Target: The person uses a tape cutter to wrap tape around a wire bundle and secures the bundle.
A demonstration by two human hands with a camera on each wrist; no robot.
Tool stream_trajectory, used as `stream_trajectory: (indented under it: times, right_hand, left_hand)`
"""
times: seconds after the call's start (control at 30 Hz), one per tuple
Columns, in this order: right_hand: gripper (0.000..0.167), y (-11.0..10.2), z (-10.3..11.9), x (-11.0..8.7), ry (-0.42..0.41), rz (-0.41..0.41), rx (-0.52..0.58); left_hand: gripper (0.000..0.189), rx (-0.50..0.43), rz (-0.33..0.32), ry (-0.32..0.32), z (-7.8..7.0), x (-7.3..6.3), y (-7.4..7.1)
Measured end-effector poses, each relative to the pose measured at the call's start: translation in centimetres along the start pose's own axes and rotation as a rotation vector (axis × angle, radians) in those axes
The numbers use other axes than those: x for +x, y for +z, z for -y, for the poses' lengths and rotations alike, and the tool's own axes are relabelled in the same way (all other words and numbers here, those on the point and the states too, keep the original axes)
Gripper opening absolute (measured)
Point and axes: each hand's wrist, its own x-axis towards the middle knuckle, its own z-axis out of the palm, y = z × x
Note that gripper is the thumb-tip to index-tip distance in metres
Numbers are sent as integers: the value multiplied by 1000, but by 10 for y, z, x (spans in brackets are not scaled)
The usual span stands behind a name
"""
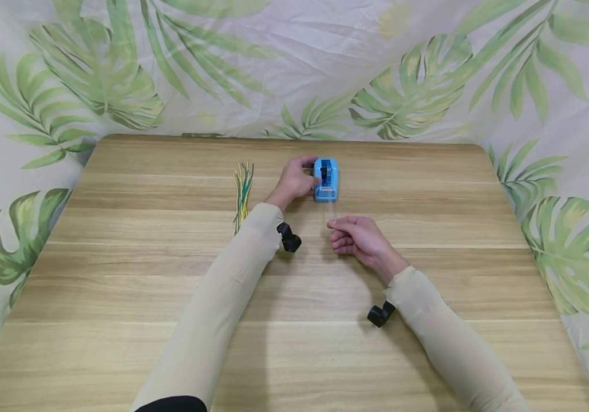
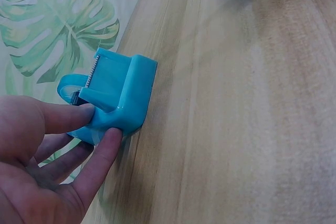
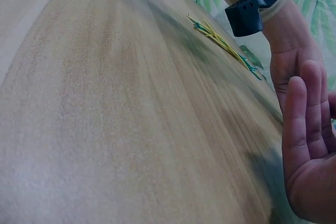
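Note:
A blue tape dispenser (image 1: 332, 194) stands toward the back of the table, its toothed cutting edge (image 2: 92, 72) plain in the left wrist view. My left hand (image 1: 293, 182) grips it from the left side, thumb near the tape roll and fingers against its flank. From the dispenser's front a strip of clear tape (image 1: 331, 210) runs toward me. Its end is pinched between the thumb and index finger of my right hand (image 1: 360, 237), whose other fingers are curled. In the right wrist view those pinching fingertips are out of sight.
A bundle of thin yellow and green strands (image 1: 244, 191) lies left of the left hand, partly behind the sleeve. The wooden table (image 1: 134, 274) ends at a leaf-printed cloth (image 1: 304, 63) at the back and sides. Black cameras (image 1: 291, 239) sit on both wrists.

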Motion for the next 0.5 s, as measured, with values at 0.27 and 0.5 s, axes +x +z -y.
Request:
stream_trajectory:
  times: [0.27,0.5]
  right_hand:
    - [27,1,0,-4,2,8,-13]
    - [18,1,-2,-5,3,0,-3]
  left_hand:
    - [60,10,0,-8,-1,0,0]
    - [60,15,0,-6,0,0,-1]
